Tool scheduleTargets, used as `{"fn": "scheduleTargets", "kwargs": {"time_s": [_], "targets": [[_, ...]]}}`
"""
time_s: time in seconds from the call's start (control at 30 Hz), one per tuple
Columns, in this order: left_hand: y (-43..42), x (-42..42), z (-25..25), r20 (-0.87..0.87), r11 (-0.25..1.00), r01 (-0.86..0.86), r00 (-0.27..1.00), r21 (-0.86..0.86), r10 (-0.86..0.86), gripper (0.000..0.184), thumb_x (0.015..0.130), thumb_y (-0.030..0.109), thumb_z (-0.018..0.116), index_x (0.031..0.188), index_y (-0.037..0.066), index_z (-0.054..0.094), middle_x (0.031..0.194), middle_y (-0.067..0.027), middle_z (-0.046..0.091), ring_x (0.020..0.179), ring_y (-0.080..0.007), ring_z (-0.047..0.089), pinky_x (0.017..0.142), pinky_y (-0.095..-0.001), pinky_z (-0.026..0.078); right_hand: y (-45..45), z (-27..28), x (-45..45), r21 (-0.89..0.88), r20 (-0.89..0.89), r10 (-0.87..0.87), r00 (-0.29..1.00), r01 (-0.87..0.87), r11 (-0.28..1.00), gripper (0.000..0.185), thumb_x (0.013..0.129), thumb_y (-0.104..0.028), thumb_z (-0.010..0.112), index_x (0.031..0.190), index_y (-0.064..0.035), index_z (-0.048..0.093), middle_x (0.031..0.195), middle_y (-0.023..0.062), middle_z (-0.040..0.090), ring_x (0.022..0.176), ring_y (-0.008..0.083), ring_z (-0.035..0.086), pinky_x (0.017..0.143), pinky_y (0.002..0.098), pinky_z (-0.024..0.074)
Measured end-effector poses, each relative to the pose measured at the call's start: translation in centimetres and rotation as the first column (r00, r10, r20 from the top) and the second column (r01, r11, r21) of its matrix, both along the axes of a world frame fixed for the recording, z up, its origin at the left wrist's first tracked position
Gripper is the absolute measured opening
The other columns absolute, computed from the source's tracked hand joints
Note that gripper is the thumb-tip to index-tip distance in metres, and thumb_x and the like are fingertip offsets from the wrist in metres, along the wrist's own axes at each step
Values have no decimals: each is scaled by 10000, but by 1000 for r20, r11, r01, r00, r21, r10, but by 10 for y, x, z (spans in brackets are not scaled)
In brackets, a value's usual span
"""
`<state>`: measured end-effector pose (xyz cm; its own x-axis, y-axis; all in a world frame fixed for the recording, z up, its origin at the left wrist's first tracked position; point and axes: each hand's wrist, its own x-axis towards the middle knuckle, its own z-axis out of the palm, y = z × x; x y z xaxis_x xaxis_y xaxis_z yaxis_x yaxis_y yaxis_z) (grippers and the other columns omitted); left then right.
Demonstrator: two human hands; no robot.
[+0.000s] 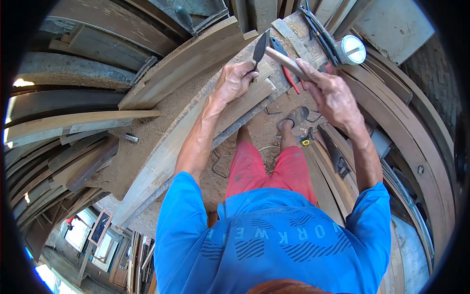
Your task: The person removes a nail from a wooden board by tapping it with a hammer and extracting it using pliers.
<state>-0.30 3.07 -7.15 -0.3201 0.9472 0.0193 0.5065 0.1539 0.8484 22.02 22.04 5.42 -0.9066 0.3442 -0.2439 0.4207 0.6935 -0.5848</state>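
Observation:
My left hand (235, 82) is closed around the lower end of a dark, pointed metal piece (262, 46), whose tip points up and away. In my right hand (335, 98) is a wooden bar (284, 61), gripped with the fingers along it. The bar's pale far end meets or overlaps the side of the metal piece; whether they are joined I cannot tell. Just beyond the bar, pliers with red handles (293, 82) lie on the wooden bench (169, 157), partly hidden behind it.
A white round container (353, 49) stands at the bench's far right, beside several dark long tools (320, 36). Planks (181, 63) lean on the left; more boards (406, 112) line the right. Below lie a handsaw (335, 149), a small yellow item (306, 142) and sawdust.

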Motion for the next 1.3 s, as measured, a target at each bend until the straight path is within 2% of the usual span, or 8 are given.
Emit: {"fn": "scheduleTargets", "kwargs": {"time_s": [0.1, 0.23, 0.37, 0.5, 0.63, 0.8, 1.13, 1.3], "targets": [[1, 0, 2, 74, 1000, 0, 997, -26, 2, 93, 892, 42, 780, 946, 6, 714, 836, -218, 697, 763, -396, 711, 683, -436, 546, -3, 10, -2, -165, -374, -214, 902, 163, 973, 527, 1036, -161, 664, 1554, -143, 566, 1110, 291, 741, 1033, 461, 722, 906, 485, 580], [2, -3, -1, 56, 1000, 23, 998, -16, -22, 97, 887, 41, 781, 946, 4, 713, 831, -218, 691, 759, -397, 709, 680, -439, 543, -8, 14, -2, -88, 120, -48, 992, 59, 994, 527, 1028, -110, 664, 1538, -36, 556, 1234, 281, 733, 1143, 373, 752, 982, 443, 571], [2, -3, -2, 45, 999, 40, 998, -11, -40, 96, 883, 43, 783, 934, 3, 713, 830, -221, 685, 762, -403, 704, 686, -441, 542, -7, 8, 6, -187, -307, -240, 921, 189, 964, 533, 1021, -128, 663, 1540, -76, 556, 1225, 291, 722, 1101, 463, 719, 966, 485, 570], [4, -6, -1, 35, 998, 63, 998, -27, -62, 98, 887, 59, 788, 926, 3, 718, 822, -225, 679, 759, -411, 695, 683, -449, 535, -14, -3, 9, -136, 16, -98, 995, 99, 986, 519, 1040, -150, 645, 1546, -85, 550, 1259, 309, 699, 1110, 483, 703, 974, 475, 567], [10, -8, 5, 40, 993, 90, 995, -75, -87, 105, 902, 80, 789, 931, 2, 725, 814, -226, 678, 748, -415, 687, 669, -462, 529, -11, 3, 14, -236, -173, -255, 951, 212, 948, 528, 1051, -167, 637, 1561, -83, 532, 1255, 287, 709, 1089, 488, 705, 944, 494, 563], [36, -13, 3, -33, 980, 188, 981, -64, -190, 135, 955, 118, 761, 950, -7, 711, 790, -221, 674, 720, -360, 686, 663, -443, 530, -31, -1, 20, -562, -8, -482, 876, 394, 727, 517, 1107, -183, 600, 1604, -79, 505, 957, 77, 642, 732, 84, 550, 700, 292, 532], [51, -23, 3, 125, 920, 306, 951, -243, -283, 139, 982, 145, 745, 986, 6, 733, 787, -178, 697, 703, -305, 688, 680, -424, 536, -5, -27, 32, -277, 57, -242, 969, 248, 928, 524, 1048, -83, 607, 1567, -77, 537, 1489, 238, 611, 1262, 343, 705, 1107, 432, 522], [50, -25, 0, 122, 897, 325, 946, -299, -302, 152, 978, 161, 752, 986, 10, 735, 799, -181, 691, 730, -290, 687, 705, -424, 536, -16, -31, 29, -464, -218, -618, 756, 477, 747, 522, 1067, -117, 615, 1569, -16, 517, 1545, 206, 596, 1425, 269, 569, 1192, 399, 443]]}}
